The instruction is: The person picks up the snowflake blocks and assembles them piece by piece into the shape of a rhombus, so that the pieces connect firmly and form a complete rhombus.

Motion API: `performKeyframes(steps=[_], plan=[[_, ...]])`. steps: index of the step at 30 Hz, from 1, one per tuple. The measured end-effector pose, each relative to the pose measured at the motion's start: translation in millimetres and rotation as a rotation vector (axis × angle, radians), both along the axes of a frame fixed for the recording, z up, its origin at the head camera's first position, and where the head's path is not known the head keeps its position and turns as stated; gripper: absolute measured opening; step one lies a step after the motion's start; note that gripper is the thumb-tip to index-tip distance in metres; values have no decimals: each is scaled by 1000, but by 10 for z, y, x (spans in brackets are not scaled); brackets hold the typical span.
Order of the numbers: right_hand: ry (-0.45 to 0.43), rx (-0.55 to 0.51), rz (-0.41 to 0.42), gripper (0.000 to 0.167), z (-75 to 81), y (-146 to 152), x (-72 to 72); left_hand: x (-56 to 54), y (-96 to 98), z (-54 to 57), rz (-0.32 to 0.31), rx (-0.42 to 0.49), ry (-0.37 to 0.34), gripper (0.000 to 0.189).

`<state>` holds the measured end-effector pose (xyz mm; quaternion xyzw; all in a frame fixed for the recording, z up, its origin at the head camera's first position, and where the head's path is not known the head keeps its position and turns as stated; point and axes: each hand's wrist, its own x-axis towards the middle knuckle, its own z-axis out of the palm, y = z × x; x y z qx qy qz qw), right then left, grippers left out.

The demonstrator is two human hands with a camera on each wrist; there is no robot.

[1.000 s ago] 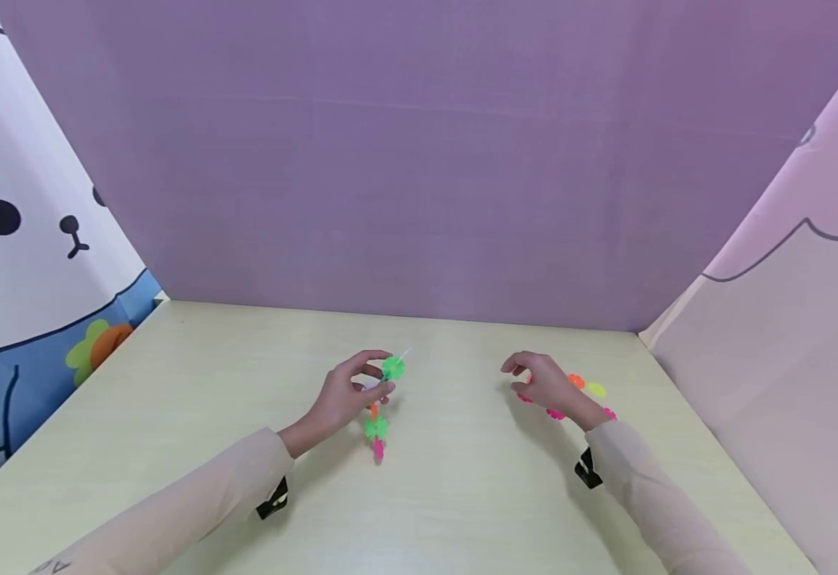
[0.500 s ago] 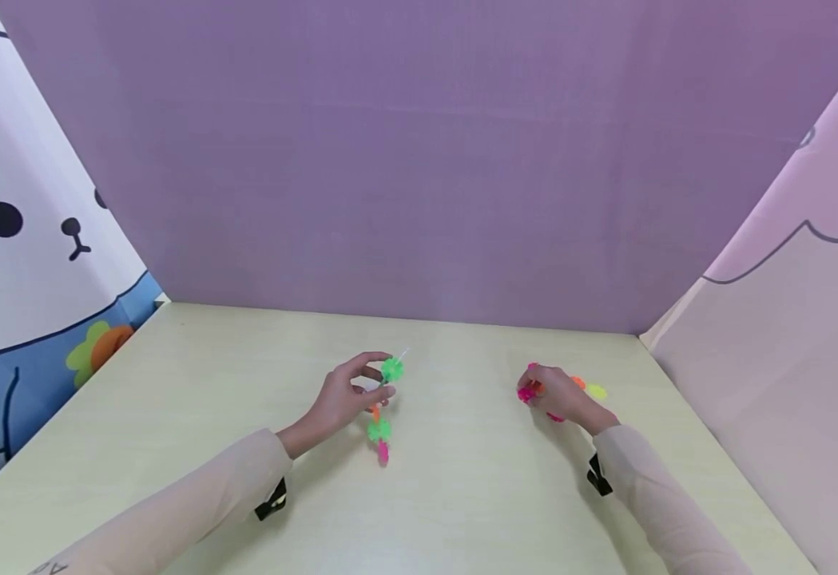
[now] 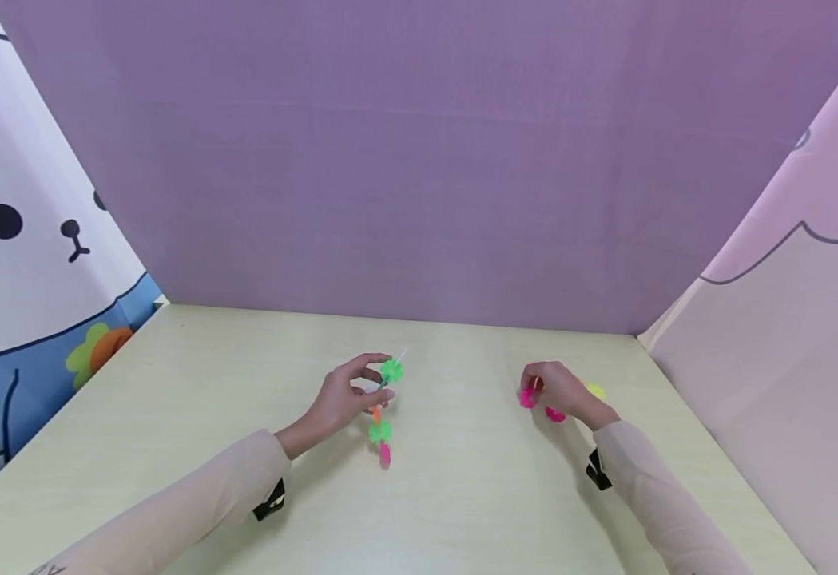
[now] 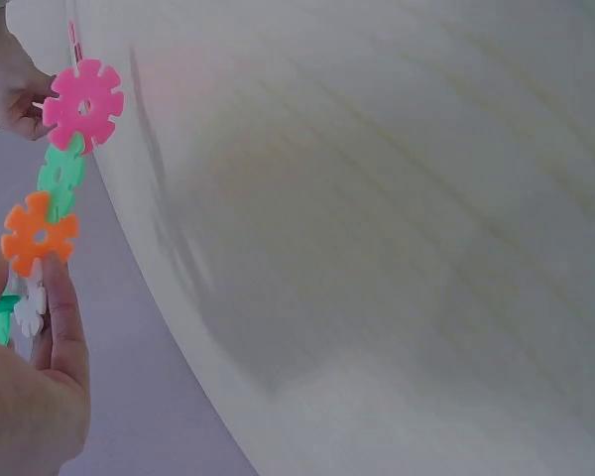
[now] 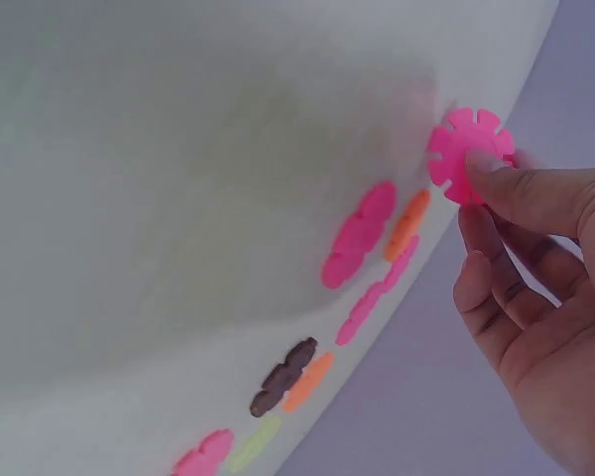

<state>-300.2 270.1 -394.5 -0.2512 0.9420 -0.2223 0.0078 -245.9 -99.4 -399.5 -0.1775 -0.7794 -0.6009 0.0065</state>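
My left hand (image 3: 339, 399) holds a chain of slotted snowflake discs above the table. In the left wrist view the chain shows a pink disc (image 4: 83, 102) at its far end, joined to a green disc (image 4: 59, 177), then an orange disc (image 4: 40, 236). A white disc (image 4: 30, 311) and another green disc (image 4: 0, 323) sit partly hidden among the fingers. My right hand (image 3: 561, 391) is low over the table at the right. Its thumb and fingers pinch a loose pink disc (image 5: 470, 149), apart from the chain.
Several loose discs lie near my right hand: a pink disc (image 5: 359, 236), an orange disc (image 5: 408, 226), a dark brown disc (image 5: 284, 378) and a yellow-green disc (image 5: 255, 444) among them. A purple panel (image 3: 419, 176) stands behind the pale table (image 3: 447, 495), with printed cloths at both sides.
My right hand has moved slightly right and now pinches a pink disc; a second ago its fingers were loosely bent over the discs. The left hand and chain are almost still.
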Motion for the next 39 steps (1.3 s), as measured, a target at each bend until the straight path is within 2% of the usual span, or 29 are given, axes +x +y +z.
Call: performKeyframes(steps=[5, 12, 17, 22, 26, 33, 39], plan=[[27, -29, 13, 17, 69, -7, -13, 21, 7, 33, -8, 0, 9, 55], [0, -220, -20, 12, 183, -121, -20, 161, 30, 241, -29, -19, 15, 54], [-13, -327, -50, 10, 258, -277, -37, 199, 46, 296, -27, -24, 15, 52], [-84, -439, -63, 15, 338, -469, -26, 191, 58, 285, -18, -27, 14, 52], [-118, -527, -39, 17, 507, -672, 81, 186, 68, 282, -20, -28, 11, 52], [-139, -585, 16, 18, 582, -923, 85, 190, 90, 294, -44, -31, 24, 50], [-164, -576, 43, 19, 769, -1167, 202, 38, 89, 79, -40, -34, 31, 52]])
